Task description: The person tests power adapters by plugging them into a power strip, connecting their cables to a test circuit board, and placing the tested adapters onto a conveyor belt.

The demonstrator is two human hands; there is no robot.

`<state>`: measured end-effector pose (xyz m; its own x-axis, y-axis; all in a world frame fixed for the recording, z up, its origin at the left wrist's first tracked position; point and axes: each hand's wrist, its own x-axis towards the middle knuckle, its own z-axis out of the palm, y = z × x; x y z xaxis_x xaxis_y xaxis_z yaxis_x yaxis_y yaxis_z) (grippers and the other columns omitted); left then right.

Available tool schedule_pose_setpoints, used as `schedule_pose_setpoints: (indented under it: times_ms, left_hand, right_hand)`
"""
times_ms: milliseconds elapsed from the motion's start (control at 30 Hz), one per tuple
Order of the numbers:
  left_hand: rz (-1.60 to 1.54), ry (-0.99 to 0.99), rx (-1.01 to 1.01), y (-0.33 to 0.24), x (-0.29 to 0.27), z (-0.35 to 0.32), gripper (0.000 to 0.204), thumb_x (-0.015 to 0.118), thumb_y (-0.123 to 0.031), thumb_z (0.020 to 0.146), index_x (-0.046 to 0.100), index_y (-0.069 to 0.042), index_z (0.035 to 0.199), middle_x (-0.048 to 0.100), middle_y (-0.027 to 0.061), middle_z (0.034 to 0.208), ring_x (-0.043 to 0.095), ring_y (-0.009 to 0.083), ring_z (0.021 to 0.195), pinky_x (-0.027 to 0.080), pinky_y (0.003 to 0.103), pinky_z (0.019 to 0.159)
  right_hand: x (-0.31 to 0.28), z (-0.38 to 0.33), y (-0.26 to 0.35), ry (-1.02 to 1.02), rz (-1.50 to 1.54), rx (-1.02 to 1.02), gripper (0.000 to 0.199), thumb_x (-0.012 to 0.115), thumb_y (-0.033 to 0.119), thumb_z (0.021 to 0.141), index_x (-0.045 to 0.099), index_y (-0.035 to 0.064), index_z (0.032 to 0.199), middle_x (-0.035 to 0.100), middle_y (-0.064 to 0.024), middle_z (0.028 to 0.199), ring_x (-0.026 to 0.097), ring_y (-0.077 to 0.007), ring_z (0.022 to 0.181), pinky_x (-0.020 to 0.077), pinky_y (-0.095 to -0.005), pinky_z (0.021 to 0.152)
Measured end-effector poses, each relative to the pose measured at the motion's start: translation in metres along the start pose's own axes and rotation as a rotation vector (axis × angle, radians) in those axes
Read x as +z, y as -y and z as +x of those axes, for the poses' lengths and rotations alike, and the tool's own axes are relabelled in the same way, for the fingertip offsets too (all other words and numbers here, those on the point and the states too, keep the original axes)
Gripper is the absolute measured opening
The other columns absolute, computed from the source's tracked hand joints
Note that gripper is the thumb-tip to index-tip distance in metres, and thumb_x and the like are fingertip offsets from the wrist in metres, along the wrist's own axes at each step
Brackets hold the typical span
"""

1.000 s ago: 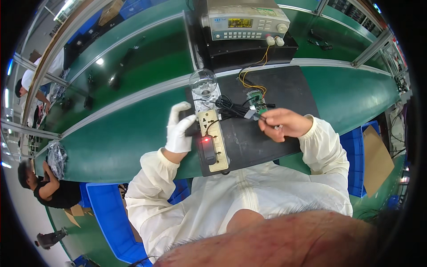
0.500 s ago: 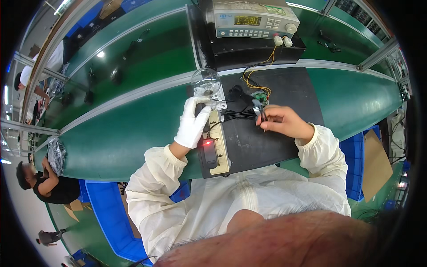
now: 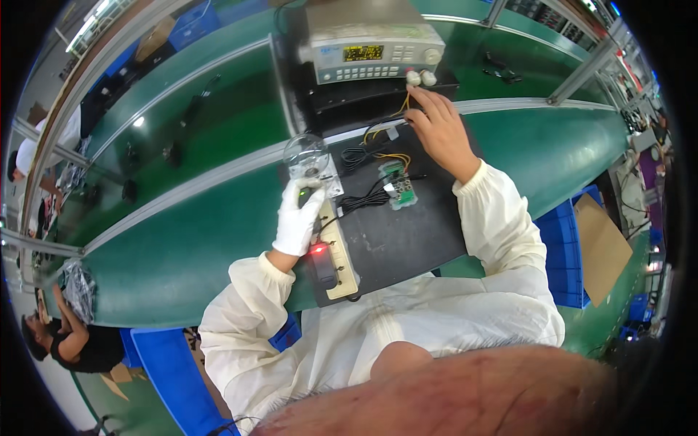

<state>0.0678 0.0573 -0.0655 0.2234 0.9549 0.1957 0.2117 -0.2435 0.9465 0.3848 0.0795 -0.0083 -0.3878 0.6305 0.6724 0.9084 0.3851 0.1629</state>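
My left hand (image 3: 298,216), in a white glove, rests on the far end of a beige power strip (image 3: 336,256) with a lit red switch, its fingers closed on a black plug. My right hand (image 3: 439,131), bare, reaches to the foot of a grey bench instrument (image 3: 371,52), fingers spread over yellow and black wires below two white knobs. A small green circuit board (image 3: 397,186) lies on the black mat (image 3: 407,232) between both hands, with black cables running to it.
A clear plastic bag (image 3: 311,158) lies just beyond my left hand. The green conveyor belt (image 3: 196,240) runs left and right under the mat. Another person (image 3: 73,341) sits at lower left. Blue crates (image 3: 574,254) and a cardboard sheet stand at right.
My right hand left the circuit board and moved up to the wires at the instrument. My left hand shifted along the power strip toward its far end.
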Motion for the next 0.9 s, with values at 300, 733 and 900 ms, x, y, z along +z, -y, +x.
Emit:
schedule_pose_setpoints:
  times_ms: [300, 733, 900]
  left_hand:
    - [-0.084, 0.018, 0.035, 0.004, -0.001, 0.0, 0.016, 0.064, -0.012, 0.09, 0.063, -0.005, 0.104, 0.065, 0.007, 0.106, 0.059, 0.0182, 0.104, 0.043, 0.03, 0.094]
    - [-0.159, -0.003, -0.127, 0.007, -0.005, -0.011, 0.016, 0.06, -0.01, 0.093, 0.061, -0.005, 0.108, 0.063, 0.0083, 0.108, 0.059, 0.0206, 0.103, 0.044, 0.03, 0.092]
    - [-0.029, 0.005, 0.228, 0.007, -0.005, -0.009, 0.014, 0.057, -0.003, 0.092, 0.058, -0.002, 0.106, 0.061, 0.012, 0.106, 0.06, 0.0226, 0.101, 0.045, 0.031, 0.091]
  right_hand:
    - [0.018, 0.02, -0.015, 0.03, -0.153, -0.002, 0.019, 0.067, 0.013, 0.081, 0.058, 0.0105, 0.098, 0.045, -0.0154, 0.146, 0.04, -0.0304, 0.138, 0.0287, -0.0488, 0.115]
    - [-0.006, -0.018, 0.011, 0.407, 0.829, 0.383, 0.015, 0.07, 0.009, 0.087, 0.071, 0.001, 0.099, 0.058, -0.0088, 0.092, 0.058, -0.0221, 0.085, 0.0464, -0.031, 0.075]
    - [0.0, -0.041, 0.009, 0.598, 1.032, 0.492, 0.021, 0.071, 0.014, 0.089, 0.075, 0.0056, 0.107, 0.061, -0.0048, 0.091, 0.057, -0.017, 0.085, 0.0443, -0.0286, 0.077]
